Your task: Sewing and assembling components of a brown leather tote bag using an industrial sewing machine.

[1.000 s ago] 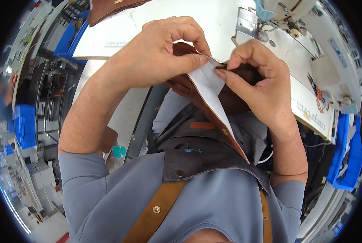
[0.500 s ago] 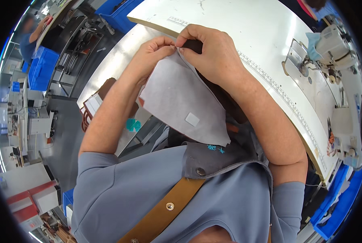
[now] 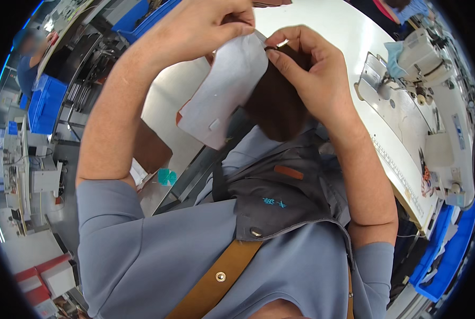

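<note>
My left hand (image 3: pixel 229 21) is closed in a pinch on the upper end of a panel with a pale grey-white backing (image 3: pixel 224 87). A reddish-brown edge shows along the panel's left side, and a small white square is stuck near its lower end. My right hand (image 3: pixel 314 61) pinches the top edge of a dark brown panel (image 3: pixel 277 101), which hangs partly behind the pale one. Both pieces are held up in front of my apron (image 3: pixel 280 186). Whether they are joined at the top, I cannot tell.
A white worktable (image 3: pixel 322 21) with a printed ruler edge lies ahead and right, carrying a sewing machine (image 3: pixel 415 61). Brown pieces (image 3: pixel 152 146) rest by my left forearm. Blue bins (image 3: pixel 48 103) stand left and lower right. Another person (image 3: pixel 30 58) works far left.
My hands have moved apart, the left upward and the right to the right and slightly down. The dark brown panel has swung out into view beside the pale one.
</note>
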### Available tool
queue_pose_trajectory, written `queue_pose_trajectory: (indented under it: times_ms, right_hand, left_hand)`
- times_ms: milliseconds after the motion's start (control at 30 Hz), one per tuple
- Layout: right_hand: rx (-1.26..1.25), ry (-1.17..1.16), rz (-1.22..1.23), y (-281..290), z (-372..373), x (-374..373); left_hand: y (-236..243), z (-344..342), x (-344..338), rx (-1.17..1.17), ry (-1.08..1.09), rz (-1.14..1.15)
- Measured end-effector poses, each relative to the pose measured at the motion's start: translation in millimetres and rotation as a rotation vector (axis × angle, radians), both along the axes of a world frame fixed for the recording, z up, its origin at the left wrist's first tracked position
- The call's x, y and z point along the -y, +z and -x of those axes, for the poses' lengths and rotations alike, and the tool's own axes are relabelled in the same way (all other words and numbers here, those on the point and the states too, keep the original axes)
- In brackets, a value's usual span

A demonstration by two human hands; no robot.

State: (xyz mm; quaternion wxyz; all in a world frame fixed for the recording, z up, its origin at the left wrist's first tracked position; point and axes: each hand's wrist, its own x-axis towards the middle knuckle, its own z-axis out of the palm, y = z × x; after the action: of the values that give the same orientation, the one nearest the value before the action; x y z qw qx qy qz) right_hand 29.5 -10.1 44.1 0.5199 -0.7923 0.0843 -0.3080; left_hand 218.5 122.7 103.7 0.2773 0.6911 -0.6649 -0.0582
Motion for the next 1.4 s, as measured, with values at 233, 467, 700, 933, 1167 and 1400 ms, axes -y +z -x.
queue_pose_trajectory:
  times_ms: [233,467,700,933,1167,1400]
  right_hand:
    - [-0.149,-0.353,0.063,-25,57,19]
    - [-0.482,-0.546,0.604,-49,135,64]
    - [-0.373,-0.402,0.869,-49,157,91]
    - [-0.409,-0.359,0.882,-49,157,97]
    - [-0.496,-0.347,0.826,-50,166,105]
    - [-0.437,-0.301,0.847,-50,164,106]
  left_hand:
    - [16,65,116,0.516,-0.508,-0.001]
    - [-53,133,258,0.105,-0.521,-0.589]
    - [-76,117,296,0.065,-0.763,-0.575]
    - [-90,98,294,-0.100,-0.653,-0.450]
    - [-17,160,160,-0.189,-0.331,-0.177]
    - [-80,184,89,-0.646,-0.379,-0.518]
